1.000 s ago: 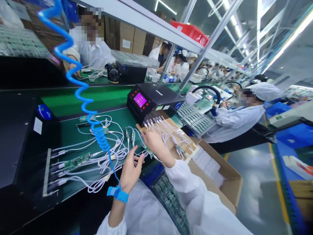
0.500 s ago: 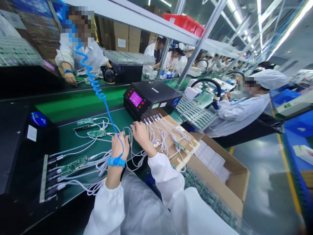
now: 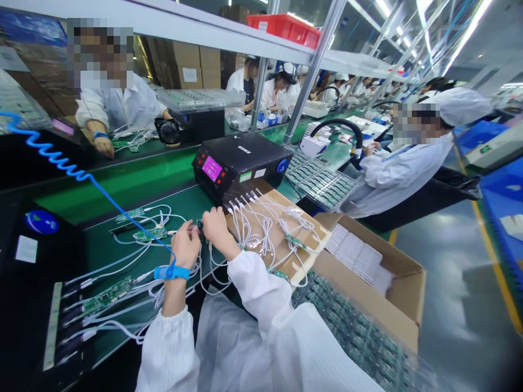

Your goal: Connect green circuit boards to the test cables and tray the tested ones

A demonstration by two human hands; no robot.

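My left hand, with a blue wrist strap, is closed by a small green circuit board, which is mostly hidden between my hands. On the board's right side, my right hand has its fingers curled round it. White cables hang below both hands. Left of them, circuit boards with cables plugged in lie on the green mat. A longer board rests nearer the connector strip at the left.
A black device with a pink screen stands behind my hands. Right of them are a cardboard sheet with cables, an open carton and trayed boards. A blue coiled cord crosses the left. Co-workers sit across and at right.
The view has shifted, and the coiled cord has swung left. My hands have drawn closer round the board, which now shows less. My right hand's fingers are more curled.
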